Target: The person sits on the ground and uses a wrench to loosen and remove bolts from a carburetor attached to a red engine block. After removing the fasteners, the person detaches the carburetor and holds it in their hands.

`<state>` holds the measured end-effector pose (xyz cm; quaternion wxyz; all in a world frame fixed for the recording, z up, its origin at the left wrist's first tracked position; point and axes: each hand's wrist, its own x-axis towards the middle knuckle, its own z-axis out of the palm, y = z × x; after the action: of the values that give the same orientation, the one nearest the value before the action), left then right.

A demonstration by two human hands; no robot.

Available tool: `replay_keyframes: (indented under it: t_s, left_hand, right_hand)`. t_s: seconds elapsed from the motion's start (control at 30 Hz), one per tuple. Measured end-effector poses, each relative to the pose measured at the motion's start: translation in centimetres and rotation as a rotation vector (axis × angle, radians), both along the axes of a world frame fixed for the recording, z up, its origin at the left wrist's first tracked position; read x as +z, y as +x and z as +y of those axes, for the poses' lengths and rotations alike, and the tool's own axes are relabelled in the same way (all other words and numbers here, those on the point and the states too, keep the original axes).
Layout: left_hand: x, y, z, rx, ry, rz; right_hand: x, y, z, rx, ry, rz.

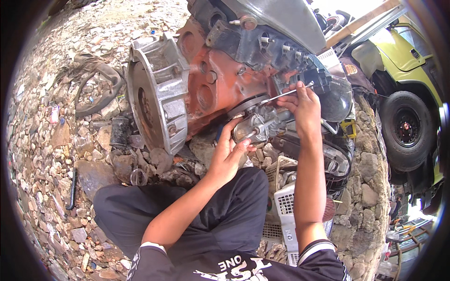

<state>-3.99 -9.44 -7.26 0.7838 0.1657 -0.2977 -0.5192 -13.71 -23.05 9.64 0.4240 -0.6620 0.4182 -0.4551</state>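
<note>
My left hand (226, 157) is wrapped around the near end of a grey metal engine part (257, 125) with a rounded housing, thumb below and fingers above. A slim silver wrench (280, 96) is pinched in my right hand (303, 107), one end reaching left over the metal part. Whether that end sits on a bolt is too small to tell. Behind the part is a dark round pulley-like disc (248, 106). Both hands work close against the orange engine block (224, 77), which carries a silver bell housing (169, 91) on its left.
Rubble and stones (51, 164) cover the ground at left, with a dark rubber loop (115, 84) and a black bar (72, 189) on them. White plastic crates (284, 200) stand beside my right forearm. A stone ledge (363, 187) and a yellow-green vehicle (398, 54) are at right.
</note>
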Motion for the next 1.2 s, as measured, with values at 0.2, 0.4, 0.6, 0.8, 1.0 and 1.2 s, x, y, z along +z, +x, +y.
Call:
replay_keyframes:
  t_s: [0.2,0.4,0.6,0.8,1.0,1.2]
  left_hand:
    - [0.6,0.2,0.3,-0.068,-0.034,0.089]
    - [0.1,0.5,0.3,-0.057,-0.003,0.097]
    - [-0.5,0.5,-0.1,-0.089,-0.014,0.096]
    - [0.1,0.5,0.2,-0.100,-0.022,0.085]
    - [-0.3,0.3,-0.1,-0.079,-0.033,0.120]
    - [-0.2,0.4,0.1,-0.107,-0.042,0.116]
  right_hand:
    - [1.3,2.7,2.8,-0.139,-0.313,0.408]
    - [0.1,4.9,7.6,0.216,-0.950,0.761]
    - [0.2,1.6,6.7,0.080,-0.960,0.618]
    - [-0.8,1.1,5.1,-0.067,-0.479,0.149]
    - [-0.6,0.1,2.9,-0.089,-0.203,0.057]
    - [-0.5,1.6,1.8,-0.151,-0.186,0.015]
